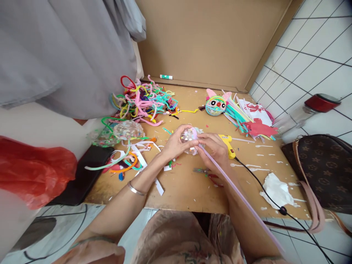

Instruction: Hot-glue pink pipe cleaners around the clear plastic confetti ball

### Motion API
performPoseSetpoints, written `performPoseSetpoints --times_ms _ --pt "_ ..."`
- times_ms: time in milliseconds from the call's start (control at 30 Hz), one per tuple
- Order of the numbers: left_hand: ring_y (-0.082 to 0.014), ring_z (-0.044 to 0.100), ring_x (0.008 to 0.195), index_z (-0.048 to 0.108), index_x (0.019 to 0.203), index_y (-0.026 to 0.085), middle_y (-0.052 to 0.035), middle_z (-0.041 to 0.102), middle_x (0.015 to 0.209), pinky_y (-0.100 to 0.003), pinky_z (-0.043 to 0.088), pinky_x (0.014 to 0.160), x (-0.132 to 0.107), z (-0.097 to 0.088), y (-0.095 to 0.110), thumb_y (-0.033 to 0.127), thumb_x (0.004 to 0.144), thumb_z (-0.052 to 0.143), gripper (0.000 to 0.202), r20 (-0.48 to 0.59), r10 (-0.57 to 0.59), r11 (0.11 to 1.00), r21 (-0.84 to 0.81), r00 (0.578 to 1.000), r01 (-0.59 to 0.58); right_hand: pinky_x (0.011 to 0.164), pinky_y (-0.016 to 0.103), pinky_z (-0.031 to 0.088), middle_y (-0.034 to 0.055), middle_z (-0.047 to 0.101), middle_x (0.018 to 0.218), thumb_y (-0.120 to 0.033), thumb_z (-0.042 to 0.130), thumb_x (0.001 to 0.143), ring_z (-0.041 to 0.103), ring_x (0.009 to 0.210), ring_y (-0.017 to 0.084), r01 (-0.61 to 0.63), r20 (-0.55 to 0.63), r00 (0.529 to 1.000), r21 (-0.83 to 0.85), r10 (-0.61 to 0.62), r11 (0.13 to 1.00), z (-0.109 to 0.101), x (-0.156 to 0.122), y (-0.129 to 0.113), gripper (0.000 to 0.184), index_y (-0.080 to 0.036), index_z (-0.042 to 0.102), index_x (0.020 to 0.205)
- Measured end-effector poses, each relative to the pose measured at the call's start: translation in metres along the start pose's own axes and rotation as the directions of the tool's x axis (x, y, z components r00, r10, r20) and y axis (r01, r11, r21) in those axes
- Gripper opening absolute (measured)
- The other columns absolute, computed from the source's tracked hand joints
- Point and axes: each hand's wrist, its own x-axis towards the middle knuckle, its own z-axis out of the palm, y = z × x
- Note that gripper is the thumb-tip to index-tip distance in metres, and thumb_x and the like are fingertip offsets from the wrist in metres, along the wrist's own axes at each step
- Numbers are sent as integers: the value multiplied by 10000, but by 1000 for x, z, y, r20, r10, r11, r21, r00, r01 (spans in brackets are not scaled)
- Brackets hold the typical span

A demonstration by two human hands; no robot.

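Observation:
My left hand (177, 141) is closed around a small clear plastic ball (187, 136) with bits of colour in it. A long pale purple pipe cleaner (220, 169) is pinched in my right hand (214, 148), its near end against the ball's right side and its tail running down over my right forearm. Both hands meet at the ball, above the middle of the table. Just beyond my right hand lies a yellow glue gun (227, 146) with a glue stick in its back. Pliers or scissors with red handles (216, 179) lie partly under my right wrist.
Tangled pipe cleaners (145, 101) are heaped at the back left, near clear plastic pieces (128, 130). A decorated ball with a face (216, 105) stands at the back right. A bottle (308, 110), a brown bag (324, 168), crumpled tissue (276, 190) and the black cord (261, 185) are at right.

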Motion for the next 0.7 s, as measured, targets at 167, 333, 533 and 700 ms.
performPoseSetpoints --times_ms 167,333,533,700 --pt "-258 512 1262 546 1191 164 -127 542 1326 -385 397 1075 0 -1 -1 431 779 670 507 -19 57 996 75 998 -56 827 373 549 60 719 999 -222 620 872 662 931 196 -3 -17 1000 8 3 1000 1 0 1 76 -231 657 937" --pt "-257 487 1295 570 1142 182 -119 542 1344 -398 378 1097 -1 -1 2 422 758 705 472 -57 106 987 127 993 -98 848 379 543 62 717 1013 -217 610 875 664 947 196 -15 -3 1000 8 15 1000 1 -1 2 84 -230 656 944" --pt "-250 576 1166 552 1188 183 -88 619 1253 -377 435 1027 -3 0 4 458 743 717 549 -60 17 996 91 998 -12 856 392 544 60 718 1019 -225 588 880 663 966 206 -34 14 999 18 34 999 0 -1 2 104 -237 667 946" --pt "-255 577 1164 531 1211 179 -96 613 1268 -380 441 1017 -3 -1 4 477 733 720 594 -58 -2 996 94 998 7 850 382 546 59 717 1007 -216 592 877 665 944 200 -31 6 1000 9 31 999 1 -1 2 95 -237 662 938"
